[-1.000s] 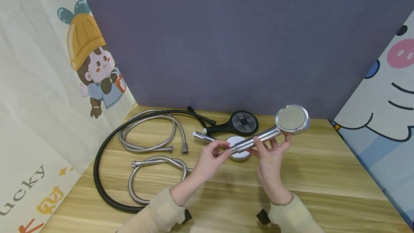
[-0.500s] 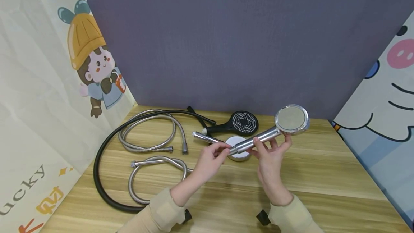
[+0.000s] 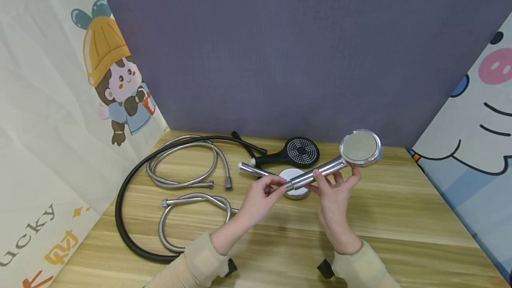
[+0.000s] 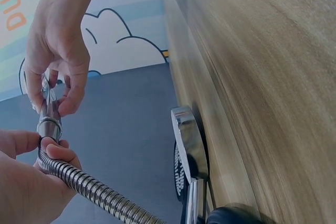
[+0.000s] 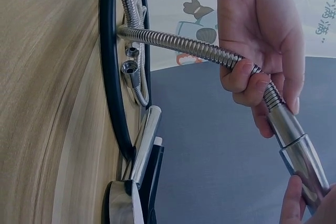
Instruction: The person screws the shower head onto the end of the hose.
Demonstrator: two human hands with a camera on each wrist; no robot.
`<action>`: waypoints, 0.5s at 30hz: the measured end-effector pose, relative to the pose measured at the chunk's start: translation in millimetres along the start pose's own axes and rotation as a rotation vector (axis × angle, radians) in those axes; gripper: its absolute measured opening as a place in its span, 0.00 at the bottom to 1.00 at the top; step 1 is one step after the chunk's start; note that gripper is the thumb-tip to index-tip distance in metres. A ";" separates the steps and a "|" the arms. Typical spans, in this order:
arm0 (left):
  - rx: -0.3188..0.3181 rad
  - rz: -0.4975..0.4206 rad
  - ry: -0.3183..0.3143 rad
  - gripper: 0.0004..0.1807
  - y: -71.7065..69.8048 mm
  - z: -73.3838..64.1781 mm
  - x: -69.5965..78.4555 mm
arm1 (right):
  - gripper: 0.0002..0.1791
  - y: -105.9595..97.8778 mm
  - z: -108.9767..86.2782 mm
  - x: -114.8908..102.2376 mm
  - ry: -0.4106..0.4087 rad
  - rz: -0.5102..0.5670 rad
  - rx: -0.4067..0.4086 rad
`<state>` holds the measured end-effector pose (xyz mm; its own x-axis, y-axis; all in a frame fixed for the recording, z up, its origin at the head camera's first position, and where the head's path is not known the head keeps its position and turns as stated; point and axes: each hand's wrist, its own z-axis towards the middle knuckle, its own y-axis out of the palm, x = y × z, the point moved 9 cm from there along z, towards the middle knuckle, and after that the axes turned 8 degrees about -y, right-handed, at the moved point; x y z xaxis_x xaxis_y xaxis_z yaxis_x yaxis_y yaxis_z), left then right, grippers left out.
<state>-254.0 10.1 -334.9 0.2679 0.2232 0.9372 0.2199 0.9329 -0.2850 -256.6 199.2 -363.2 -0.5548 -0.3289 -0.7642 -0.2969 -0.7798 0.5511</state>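
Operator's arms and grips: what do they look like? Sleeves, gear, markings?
Left grip and right grip are bare hands, no gloves. Left sleeve and right sleeve: long, pale beige, no visible print. A small black block shows beside the left sleeve, another block beside the right; can't tell what they are. No cables visible.

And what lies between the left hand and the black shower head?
In the head view, the chrome handle of the white-faced shower head lies between the left hand and the black shower head.

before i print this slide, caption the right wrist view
Left hand grips a flexible metal hose, its end fitting meeting the chrome shower-head handle that the right hand holds.
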 end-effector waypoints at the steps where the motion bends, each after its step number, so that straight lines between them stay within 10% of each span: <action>1: 0.002 0.003 0.001 0.10 -0.2 -0.1 0.1 | 0.48 0.0 0.0 0.0 0.001 0.000 0.000; 15: 0.008 -0.004 -0.016 0.12 -0.1 2.5 -8.0 | 0.49 1.1 -0.8 -1.5 0.001 0.001 -0.001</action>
<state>-258.5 9.0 -342.0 0.2523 0.2235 0.9415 0.2138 0.9360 -0.2795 -255.5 198.5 -361.8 -0.5543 -0.3299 -0.7641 -0.2960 -0.7799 0.5514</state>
